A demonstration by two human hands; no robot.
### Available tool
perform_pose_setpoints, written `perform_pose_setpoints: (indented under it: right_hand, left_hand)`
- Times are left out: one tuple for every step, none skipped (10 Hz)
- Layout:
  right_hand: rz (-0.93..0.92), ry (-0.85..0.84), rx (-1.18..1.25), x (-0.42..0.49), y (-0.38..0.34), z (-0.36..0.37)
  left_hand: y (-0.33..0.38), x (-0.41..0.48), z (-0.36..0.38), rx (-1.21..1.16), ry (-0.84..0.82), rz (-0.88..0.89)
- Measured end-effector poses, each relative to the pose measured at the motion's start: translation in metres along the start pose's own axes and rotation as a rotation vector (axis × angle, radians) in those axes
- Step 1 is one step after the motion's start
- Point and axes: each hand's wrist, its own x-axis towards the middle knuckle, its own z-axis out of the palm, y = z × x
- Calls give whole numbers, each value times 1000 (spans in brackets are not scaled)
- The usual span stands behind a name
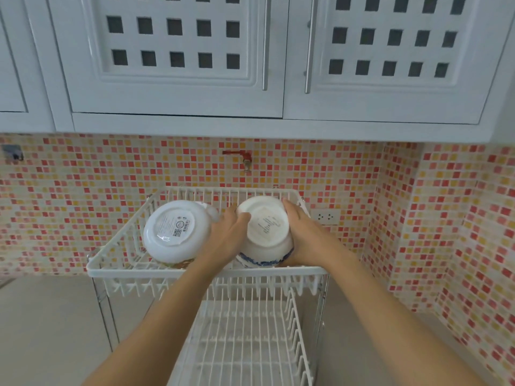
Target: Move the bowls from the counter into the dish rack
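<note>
Frame centre: white bowl with blue-patterned rim (264,232) upside down in upper tier of white wire dish rack (206,271), faint script on base. Left hand (228,235) and right hand (302,232) clasp its sides, fingers curled around. Just left: second white bowl (174,232), inverted, tilted, printed label on base, ungripped.

White lattice cabinets (178,51) above mosaic backsplash (83,204); red tap (242,158); wall socket (325,217)
</note>
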Motion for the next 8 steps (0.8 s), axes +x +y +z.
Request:
perform_pose_setpoints:
  right_hand:
    - [-4, 13, -79, 1, -1, 0]
    - [11, 35, -139, 0, -3, -1]
    - [36, 35, -159, -1, -5, -2]
    - [45, 31, -137, 0, -5, -2]
    - [43, 19, -117, 1, -5, -3]
    - [40, -19, -27, -3, -4, -6]
    - [64, -116, 202, -7, 1, -12]
    - [62, -58, 270, -8, -6, -16]
  left_hand:
    - [-6, 3, 0, 72, 8, 33]
    - [-7, 1, 0, 152, 47, 66]
    - [-8, 1, 1, 185, 75, 90]
    - [-8, 2, 2, 195, 88, 119]
    - [-8, 3, 3, 258, 75, 123]
    - [-7, 1, 5, 284, 73, 117]
    - [-2, -7, 4, 313, 171, 217]
    - [3, -15, -2, 307, 217, 291]
